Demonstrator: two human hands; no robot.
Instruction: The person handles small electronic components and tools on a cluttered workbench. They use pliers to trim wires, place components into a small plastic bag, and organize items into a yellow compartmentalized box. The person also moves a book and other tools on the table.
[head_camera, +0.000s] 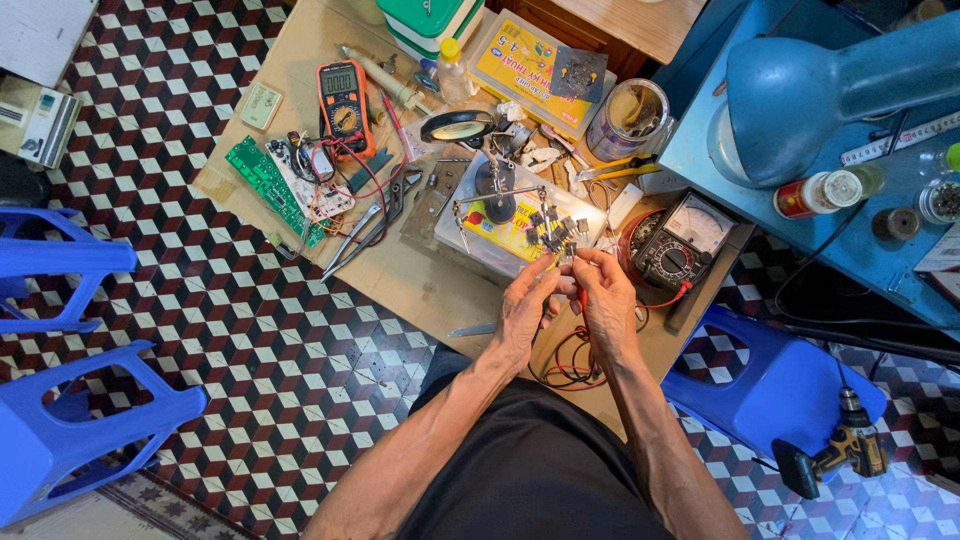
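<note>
My left hand (527, 305) and my right hand (606, 298) meet over the low wooden table (410, 280), fingertips pinched together on a small electronic component (566, 258). A red probe lead (583, 297) runs under my right hand to the analog multimeter (682, 245). Just beyond my fingers several small dark components (553, 230) lie on a clear plastic box with a yellow label (500, 235). A helping-hand stand with a magnifier (463, 128) rises behind them.
A green circuit board (262, 182) and an orange digital multimeter (345, 105) lie at the table's left, with pliers (365, 230) beside them. A blue lamp (800, 90) is at right. Blue plastic stools (70, 400) stand left, another (780, 385) right, with a cordless drill (840, 455).
</note>
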